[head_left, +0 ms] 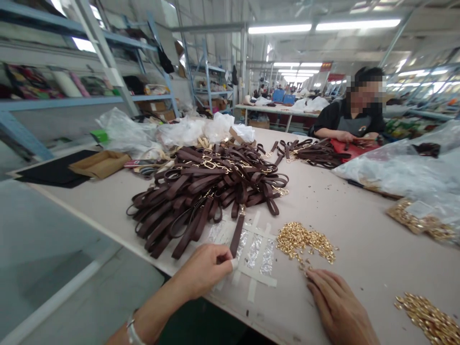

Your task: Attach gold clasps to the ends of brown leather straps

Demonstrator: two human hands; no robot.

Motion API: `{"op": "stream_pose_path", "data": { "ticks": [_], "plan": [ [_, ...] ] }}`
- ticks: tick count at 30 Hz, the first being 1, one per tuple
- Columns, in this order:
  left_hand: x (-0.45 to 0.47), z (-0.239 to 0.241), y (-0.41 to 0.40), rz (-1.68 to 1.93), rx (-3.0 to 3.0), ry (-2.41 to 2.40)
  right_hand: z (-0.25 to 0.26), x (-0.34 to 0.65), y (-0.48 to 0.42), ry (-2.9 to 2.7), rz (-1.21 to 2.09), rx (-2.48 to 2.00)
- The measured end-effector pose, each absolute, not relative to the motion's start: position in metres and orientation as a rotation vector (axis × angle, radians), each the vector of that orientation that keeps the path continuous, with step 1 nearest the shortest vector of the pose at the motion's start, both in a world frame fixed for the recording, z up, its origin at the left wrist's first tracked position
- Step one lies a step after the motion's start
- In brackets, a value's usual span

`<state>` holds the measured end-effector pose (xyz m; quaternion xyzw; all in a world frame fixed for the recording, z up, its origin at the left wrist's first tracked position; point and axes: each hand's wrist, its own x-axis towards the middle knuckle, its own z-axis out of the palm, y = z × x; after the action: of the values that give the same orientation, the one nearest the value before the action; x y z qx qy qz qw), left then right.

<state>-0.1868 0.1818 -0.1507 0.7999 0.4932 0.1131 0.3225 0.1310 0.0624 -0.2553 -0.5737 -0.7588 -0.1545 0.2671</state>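
Observation:
My left hand (210, 268) pinches the near end of a dark brown strap (237, 235), which has a gold clasp at its far end. Under that strap, a clear plastic sheet (256, 251) is fixed to the table with pale tape. Beyond lies a big heap of brown straps (201, 191) with gold hooks. My right hand (336, 302) rests palm down, its fingers stretched out, fingertips at the near edge of a pile of small gold metal pieces (302, 239). Whether a piece is under the fingertips is hard to make out.
Another pile of gold pieces (429, 316) lies at the right. Bags of gold parts (413, 215) and plastic sheeting (413, 163) cover the right side. A cardboard tray (98, 164) sits at the left. Across the table, a co-worker (354, 112) handles something red.

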Motion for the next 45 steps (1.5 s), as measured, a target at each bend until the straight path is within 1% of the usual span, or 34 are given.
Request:
{"op": "stream_pose_path", "data": {
  "ticks": [2, 5, 8, 13, 17, 22, 24, 26, 29, 32, 36, 40, 42, 45],
  "plan": [
    [-0.195, -0.146, 0.172, 0.273, 2.121, 1.354, -0.257, 0.134, 0.059, -2.003, -0.419, -1.547],
    [-0.189, -0.144, 0.175, 0.368, 2.193, 1.513, -0.255, 0.134, 0.055, -1.904, -0.401, -1.577],
    [-0.168, -0.148, 0.197, 0.428, 2.239, 1.606, -0.249, 0.131, 0.053, -1.779, -0.369, -1.632],
    [-0.134, -0.161, 0.238, 0.411, 2.260, 1.647, -0.242, 0.128, 0.044, -1.568, -0.265, -1.699],
    [-0.131, -0.164, 0.247, 0.436, 2.230, 1.624, -0.242, 0.126, 0.035, -1.426, -0.061, -1.745],
    [-0.145, -0.156, 0.226, 0.509, 2.104, 1.492, -0.231, 0.113, 0.029, -0.998, 0.354, -1.796],
    [-0.149, -0.154, 0.211, 0.518, 1.949, 1.392, -0.222, 0.108, 0.030, -0.873, 0.492, -1.745],
    [-0.150, -0.155, 0.195, 0.540, 1.637, 1.246, -0.213, 0.104, 0.032, -0.858, 0.561, -1.741],
    [-0.147, -0.165, 0.169, 0.570, 1.147, 1.072, -0.203, 0.105, 0.034, -1.067, 0.508, -1.902],
    [-0.140, -0.178, 0.146, 0.548, 0.952, 1.003, -0.199, 0.113, 0.032, -1.374, 0.414, -2.073],
    [-0.134, -0.189, 0.127, 0.494, 0.849, 0.936, -0.201, 0.129, 0.026, -1.568, 0.329, -2.085],
    [-0.137, -0.190, 0.119, 0.508, 0.808, 0.939, -0.206, 0.136, 0.008, -1.508, 0.112, -2.075],
    [-0.140, -0.191, 0.117, 0.543, 0.797, 0.934, -0.210, 0.134, -0.002, -1.508, 0.045, -2.029],
    [-0.140, -0.193, 0.115, 0.557, 0.818, 0.928, -0.215, 0.123, -0.010, -1.664, -0.004, -1.897]
  ]
}}
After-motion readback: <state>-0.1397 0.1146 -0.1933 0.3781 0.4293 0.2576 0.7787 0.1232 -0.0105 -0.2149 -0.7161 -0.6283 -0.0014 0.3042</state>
